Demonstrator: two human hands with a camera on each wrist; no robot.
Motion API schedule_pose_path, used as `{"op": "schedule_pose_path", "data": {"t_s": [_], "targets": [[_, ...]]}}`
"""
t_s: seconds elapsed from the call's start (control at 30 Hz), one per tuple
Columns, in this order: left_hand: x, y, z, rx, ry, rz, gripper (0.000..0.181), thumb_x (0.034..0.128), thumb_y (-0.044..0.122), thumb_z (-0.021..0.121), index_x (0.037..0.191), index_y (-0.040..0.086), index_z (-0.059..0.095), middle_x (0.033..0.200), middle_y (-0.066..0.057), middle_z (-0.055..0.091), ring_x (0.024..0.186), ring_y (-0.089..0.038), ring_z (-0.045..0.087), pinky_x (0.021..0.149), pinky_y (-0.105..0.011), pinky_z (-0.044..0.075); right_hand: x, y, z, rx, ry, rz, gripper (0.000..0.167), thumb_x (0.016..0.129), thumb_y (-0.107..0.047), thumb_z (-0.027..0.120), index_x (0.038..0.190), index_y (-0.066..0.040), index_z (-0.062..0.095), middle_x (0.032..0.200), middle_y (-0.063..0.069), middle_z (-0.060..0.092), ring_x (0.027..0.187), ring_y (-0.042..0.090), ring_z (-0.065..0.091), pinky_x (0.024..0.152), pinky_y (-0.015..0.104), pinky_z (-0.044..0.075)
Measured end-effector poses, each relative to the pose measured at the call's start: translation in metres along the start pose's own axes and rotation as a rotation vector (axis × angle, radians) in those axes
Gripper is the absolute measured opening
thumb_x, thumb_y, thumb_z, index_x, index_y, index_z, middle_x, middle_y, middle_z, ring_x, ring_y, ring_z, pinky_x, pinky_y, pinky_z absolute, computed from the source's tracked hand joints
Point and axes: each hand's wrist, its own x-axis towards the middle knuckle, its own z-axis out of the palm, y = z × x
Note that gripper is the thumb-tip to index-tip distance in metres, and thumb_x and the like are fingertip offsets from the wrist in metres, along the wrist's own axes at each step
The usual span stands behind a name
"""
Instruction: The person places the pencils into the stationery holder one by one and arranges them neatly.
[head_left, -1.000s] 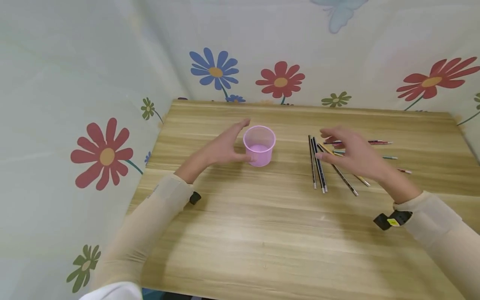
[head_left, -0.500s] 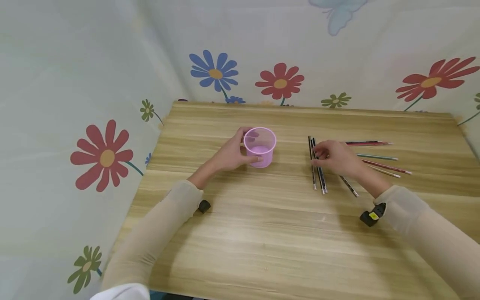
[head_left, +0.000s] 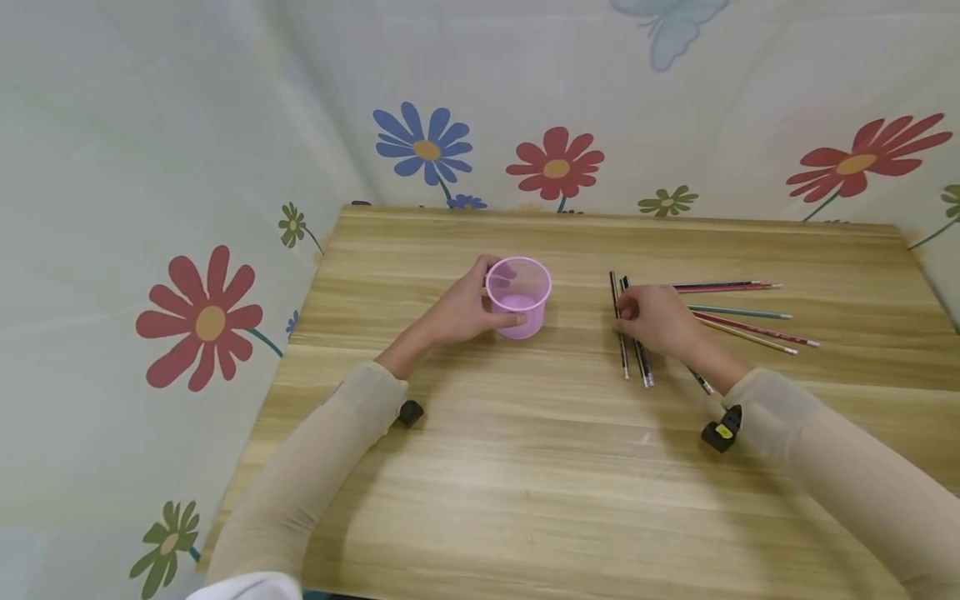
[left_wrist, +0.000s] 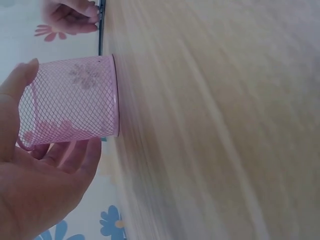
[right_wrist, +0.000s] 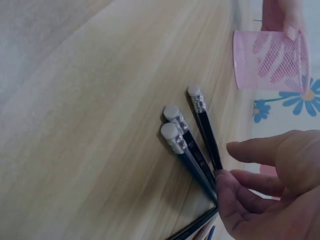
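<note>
My left hand (head_left: 461, 310) grips the upright pink mesh cup (head_left: 528, 321), thumb at the front and fingers round the back; in the left wrist view its fingers curl along the cup wall (left_wrist: 75, 100). Over the dark pencils is my right hand (head_left: 663, 321), bent fingers at the leftmost pencil (head_left: 624, 358). The right wrist view has a fingertip against that black pencil (right_wrist: 206, 127), the thumb a small gap away. Two more dark pencils (right_wrist: 192, 155) lie close beside it, white erasers towards the table's front. The hand hides their middles.
Right of my right hand, several pencils fan out, among them a teal one (head_left: 757, 313) and a red one (head_left: 780, 333). A dark pencil end (head_left: 701, 381) shows below the wrist. Flower-printed cloth (head_left: 450, 50) borders the wooden table (head_left: 487, 467).
My left hand has closed round the cup. My right hand has come down and left onto the dark pencils, its fingers more bent. The leftmost pencil's far end has shifted slightly left.
</note>
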Motion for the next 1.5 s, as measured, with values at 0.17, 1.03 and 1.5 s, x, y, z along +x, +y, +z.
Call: {"op": "schedule_pose_path", "data": {"t_s": [0.17,1.03,1.5], "targets": [[0.001,0.006,-0.001,0.003,-0.010,-0.002,0.087,0.0828,0.034,0.093,0.147,0.011,0.039,0.140,-0.003,0.056,0.132,-0.022,0.055,0.112,-0.037,0.047,0.002,-0.005,0.003,-0.050,0.002,-0.015,0.027,0.095,-0.009,0.079,0.112,0.008,0.068,0.096,0.016,0.071,0.083,0.027,0.066,0.075,0.045,0.057],[0.001,0.010,-0.002,-0.030,-0.040,-0.002,0.087,0.0840,0.032,0.092,0.146,0.008,0.037,0.143,-0.009,0.055,0.133,-0.026,0.055,0.108,-0.041,0.051,0.012,-0.019,0.012,-0.070,-0.016,-0.051,0.015,0.094,-0.001,0.069,0.107,0.006,0.070,0.087,0.012,0.068,0.071,0.024,0.062,0.062,0.039,0.055],[-0.001,0.008,-0.002,-0.049,-0.033,-0.014,0.085,0.0849,0.027,0.092,0.146,0.007,0.037,0.143,-0.010,0.055,0.133,-0.030,0.055,0.105,-0.040,0.054,0.011,-0.017,0.014,-0.052,-0.020,-0.032,0.015,0.090,-0.002,0.072,0.103,0.005,0.069,0.087,0.013,0.068,0.069,0.023,0.061,0.062,0.039,0.053]]}}
